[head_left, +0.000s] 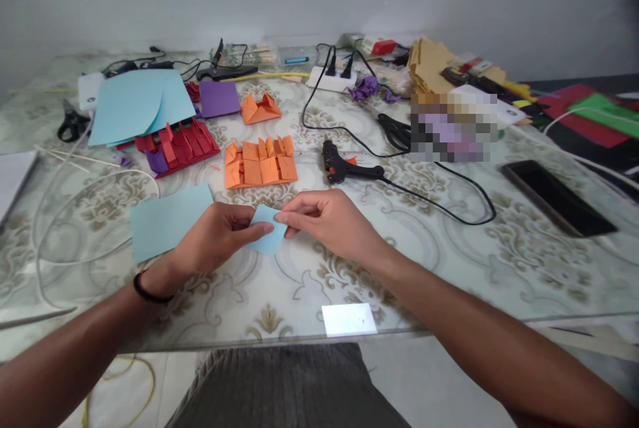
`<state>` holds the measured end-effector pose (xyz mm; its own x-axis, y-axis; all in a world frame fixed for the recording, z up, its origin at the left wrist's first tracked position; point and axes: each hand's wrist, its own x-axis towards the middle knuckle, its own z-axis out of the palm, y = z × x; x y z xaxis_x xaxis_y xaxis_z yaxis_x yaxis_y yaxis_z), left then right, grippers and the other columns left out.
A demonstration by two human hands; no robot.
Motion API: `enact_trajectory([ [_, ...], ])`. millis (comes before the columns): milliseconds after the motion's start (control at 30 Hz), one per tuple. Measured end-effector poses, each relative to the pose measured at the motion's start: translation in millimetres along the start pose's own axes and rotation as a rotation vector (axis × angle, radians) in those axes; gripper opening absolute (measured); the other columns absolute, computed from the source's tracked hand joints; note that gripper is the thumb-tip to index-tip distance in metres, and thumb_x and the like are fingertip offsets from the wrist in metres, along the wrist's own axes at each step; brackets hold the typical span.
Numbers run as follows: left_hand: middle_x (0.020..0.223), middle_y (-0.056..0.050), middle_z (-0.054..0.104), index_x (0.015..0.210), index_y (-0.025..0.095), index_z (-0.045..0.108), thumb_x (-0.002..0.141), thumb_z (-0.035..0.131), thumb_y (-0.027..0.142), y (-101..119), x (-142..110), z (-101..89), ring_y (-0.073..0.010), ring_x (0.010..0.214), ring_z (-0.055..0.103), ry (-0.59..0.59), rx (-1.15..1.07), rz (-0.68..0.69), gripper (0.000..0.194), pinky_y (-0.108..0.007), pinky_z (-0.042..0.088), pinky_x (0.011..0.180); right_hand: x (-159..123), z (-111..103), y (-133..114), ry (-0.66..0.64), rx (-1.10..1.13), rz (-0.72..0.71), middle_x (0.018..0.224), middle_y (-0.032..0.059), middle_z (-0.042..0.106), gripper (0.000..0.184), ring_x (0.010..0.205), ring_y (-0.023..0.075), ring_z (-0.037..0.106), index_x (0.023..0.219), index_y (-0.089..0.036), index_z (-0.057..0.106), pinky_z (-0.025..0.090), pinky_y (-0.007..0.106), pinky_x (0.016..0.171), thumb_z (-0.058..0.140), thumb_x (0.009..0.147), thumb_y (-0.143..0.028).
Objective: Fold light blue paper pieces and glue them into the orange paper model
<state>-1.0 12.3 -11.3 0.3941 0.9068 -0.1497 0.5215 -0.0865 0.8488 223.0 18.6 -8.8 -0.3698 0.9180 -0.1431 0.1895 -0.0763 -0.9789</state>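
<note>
1. From here I see the left hand (212, 236) and right hand (332, 223) pinching a small light-blue paper piece (264, 241) between them.
2. A light-blue rectangular paper sheet (167, 218) lies on the floral-patterned surface (299, 301), near the left hand.
3. Beyond the hands sit a folded orange paper strip (260, 165) and a black glue gun (349, 168).
4. A dark rectangular phone (559, 196) rests well off to the right.
</note>
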Motion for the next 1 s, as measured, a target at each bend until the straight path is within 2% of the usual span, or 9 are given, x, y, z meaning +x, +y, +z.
enact_trajectory([
  [133,0.064,0.006,0.020,0.062,0.020,0.027,0.092,0.066,0.046,-0.8,0.4,-1.6,-0.0088,0.058,0.019,0.051,-0.004,0.040,0.055,-0.024,0.016,0.048,0.5,-2.9,1.4,-0.011,0.019,-0.006,0.072,0.0030,0.077,0.026,0.070,0.0172,0.074,0.086,-0.017,0.075,0.055,0.028,0.070,0.080,0.084,-0.043],
  [333,0.063,0.005,0.024,0.061,0.019,0.034,0.092,0.066,0.048,-0.2,0.7,-1.9,-0.0083,0.057,0.023,-0.007,-0.093,0.000,0.054,-0.024,0.018,0.048,-1.0,-3.5,-0.2,-0.018,0.036,-0.128,0.070,0.0018,0.072,0.026,0.068,0.0160,0.068,0.079,-0.017,0.071,0.053,0.030,0.070,0.078,0.085,-0.042],
  [500,0.065,0.005,0.023,0.061,0.019,0.032,0.093,0.066,0.046,1.2,-1.9,-0.1,-0.0081,0.058,0.022,-0.032,-0.103,0.008,0.054,-0.024,0.018,0.049,-1.0,-1.5,-1.6,-0.070,0.031,-0.115,0.078,0.0013,0.069,0.024,0.074,0.0154,0.064,0.084,-0.018,0.071,0.050,0.029,0.070,0.078,0.085,-0.040],
  [667,0.064,0.006,0.019,0.060,0.020,0.027,0.092,0.067,0.043,3.6,-2.6,1.9,-0.0080,0.058,0.018,-0.013,-0.056,0.020,0.057,-0.024,0.016,0.048,-0.6,-0.6,1.6,-0.058,0.056,-0.137,0.071,-0.0012,0.061,0.025,0.067,0.0128,0.053,0.077,-0.017,0.068,0.041,0.026,0.062,0.078,0.085,-0.040],
  [833,0.062,0.006,0.020,0.059,0.020,0.027,0.091,0.067,0.042,5.3,-1.7,2.5,-0.0077,0.056,0.018,-0.036,-0.062,0.020,0.056,-0.024,0.015,0.046,-1.1,-0.1,-0.3,-0.084,0.039,-0.119,0.077,0.0006,0.065,0.023,0.072,0.0144,0.056,0.082,-0.017,0.069,0.044,0.028,0.067,0.076,0.085,-0.039],
  [1000,0.062,0.006,0.019,0.060,0.020,0.026,0.091,0.067,0.042,5.7,-2.0,2.7,-0.0078,0.056,0.018,-0.070,-0.075,0.012,0.056,-0.023,0.014,0.045,-2.0,1.3,1.7,-0.073,0.014,-0.140,0.071,-0.0016,0.058,0.021,0.066,0.0131,0.050,0.079,-0.019,0.065,0.039,0.027,0.061,0.071,0.089,-0.036],
])
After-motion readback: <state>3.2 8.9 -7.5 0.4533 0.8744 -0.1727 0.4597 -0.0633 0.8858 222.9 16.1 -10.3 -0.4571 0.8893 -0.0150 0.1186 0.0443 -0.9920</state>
